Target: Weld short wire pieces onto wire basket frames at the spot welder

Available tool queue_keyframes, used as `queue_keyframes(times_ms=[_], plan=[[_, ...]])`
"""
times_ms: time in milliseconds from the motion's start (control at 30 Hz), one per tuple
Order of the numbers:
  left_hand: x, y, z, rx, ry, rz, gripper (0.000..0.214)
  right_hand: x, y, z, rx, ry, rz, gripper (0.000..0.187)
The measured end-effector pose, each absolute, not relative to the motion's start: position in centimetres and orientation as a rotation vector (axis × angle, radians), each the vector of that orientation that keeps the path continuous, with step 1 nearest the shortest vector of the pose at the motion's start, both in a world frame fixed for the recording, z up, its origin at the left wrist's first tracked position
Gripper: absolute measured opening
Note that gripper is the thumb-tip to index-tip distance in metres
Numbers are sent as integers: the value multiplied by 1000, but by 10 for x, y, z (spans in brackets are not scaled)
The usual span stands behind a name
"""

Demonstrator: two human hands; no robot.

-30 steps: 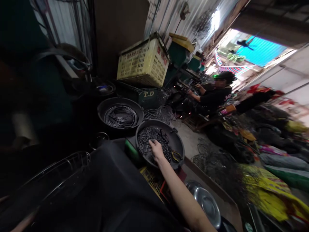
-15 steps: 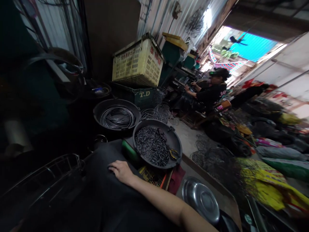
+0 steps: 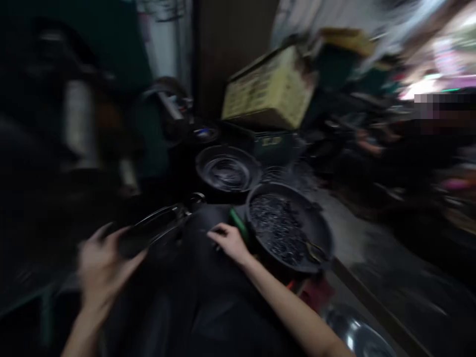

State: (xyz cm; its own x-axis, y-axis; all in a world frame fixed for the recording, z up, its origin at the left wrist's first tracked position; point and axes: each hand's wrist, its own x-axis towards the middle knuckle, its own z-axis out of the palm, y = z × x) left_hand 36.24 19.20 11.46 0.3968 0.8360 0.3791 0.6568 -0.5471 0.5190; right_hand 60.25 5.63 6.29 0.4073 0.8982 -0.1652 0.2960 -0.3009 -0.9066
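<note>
My left hand (image 3: 106,265) is raised at the lower left, blurred, with thumb and fingers spread and nothing visible between them. Close to it is a wire frame (image 3: 159,218) with thin metal bars. My right hand (image 3: 232,243) is over my dark-clothed knee (image 3: 204,218), fingers bent in and tips close together. Something small and dark shows under them, too blurred to name. Just right of that hand stands a black basin (image 3: 323,223) with many small bent metal pieces (image 3: 275,228). Yellow-handled pliers (image 3: 316,252) lie inside its right side.
Behind is another black basin (image 3: 201,161) holding coiled wire (image 3: 228,171). A yellow crate (image 3: 260,94) sits tilted on a dark green box (image 3: 273,148). A steel bowl (image 3: 357,327) is at the lower right. Machinery (image 3: 80,119) fills the left. A person (image 3: 420,144) sits at the right.
The view has swung left, so the basins and crate appear further right. My left hand has come into view, raised and spread. My right hand, flat on the knee before, now has bent fingers.
</note>
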Motion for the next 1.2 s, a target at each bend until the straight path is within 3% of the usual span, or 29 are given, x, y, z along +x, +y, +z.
queue_keyframes(times_ms=[100,233,400,600,800,1200], plan=[[362,191,104,2593,1445,752,53,587,73,94,-1578,-794,1021,35],[369,196,101,2676,1558,694,53,558,112,117,-1449,-767,1197,41],[370,189,105,2681,1545,749,50,525,144,108,-1477,-803,1292,44],[364,192,100,2648,1548,810,45,511,156,89,-1723,-1160,756,35],[356,198,103,2572,1539,885,47,492,159,77,-1641,-1281,385,32],[353,215,99,2490,1482,991,53,488,177,69,-1551,-1324,222,30]])
